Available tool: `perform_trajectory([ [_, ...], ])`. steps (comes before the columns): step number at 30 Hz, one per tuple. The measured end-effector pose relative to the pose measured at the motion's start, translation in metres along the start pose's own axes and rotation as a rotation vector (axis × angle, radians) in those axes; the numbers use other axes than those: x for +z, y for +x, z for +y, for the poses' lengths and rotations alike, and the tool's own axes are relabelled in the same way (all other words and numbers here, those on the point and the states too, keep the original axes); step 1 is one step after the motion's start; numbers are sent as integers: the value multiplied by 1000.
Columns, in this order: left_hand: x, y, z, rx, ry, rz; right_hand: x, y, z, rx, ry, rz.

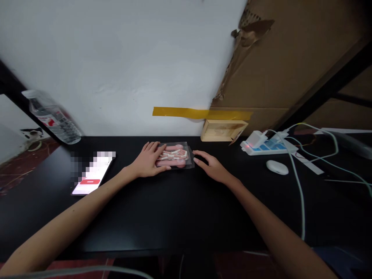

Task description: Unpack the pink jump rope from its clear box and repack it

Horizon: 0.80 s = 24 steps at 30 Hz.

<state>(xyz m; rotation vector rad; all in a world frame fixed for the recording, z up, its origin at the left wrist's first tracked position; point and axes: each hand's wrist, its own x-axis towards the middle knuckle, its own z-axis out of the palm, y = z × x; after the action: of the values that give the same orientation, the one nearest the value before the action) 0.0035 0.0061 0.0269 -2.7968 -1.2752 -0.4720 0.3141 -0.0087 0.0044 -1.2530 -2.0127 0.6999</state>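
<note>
A flat clear plastic packet (173, 154) lies on the black table, with pink pieces and small white-and-pink sticks showing through it. My left hand (148, 161) rests over the packet's left end, fingers spread and thumb along its near edge. At the right end, the fingertips of my right hand (210, 166) come up to the clear film's edge. My right thumb and fingers stay apart, and whether they touch the film is hard to tell.
A lit phone (94, 174) lies to the left, near a leaning plastic bottle (55, 118). Toward the right are a wooden frame (222, 130), a power strip (270, 146) with cables and a white oval case (277, 167). A white wall (130, 69) backs the table.
</note>
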Motion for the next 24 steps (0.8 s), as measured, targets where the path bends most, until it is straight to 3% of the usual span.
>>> perform_trajectory([
  [3,0,0,2,7,2,-16,2,-2,-10,-55,77,-80],
  [10,4,0,3,-31,31,-89,14,-13,-14,-133,-158,-176],
  [24,3,-2,8,-62,56,-99,16,-9,-10,-148,-243,-80],
])
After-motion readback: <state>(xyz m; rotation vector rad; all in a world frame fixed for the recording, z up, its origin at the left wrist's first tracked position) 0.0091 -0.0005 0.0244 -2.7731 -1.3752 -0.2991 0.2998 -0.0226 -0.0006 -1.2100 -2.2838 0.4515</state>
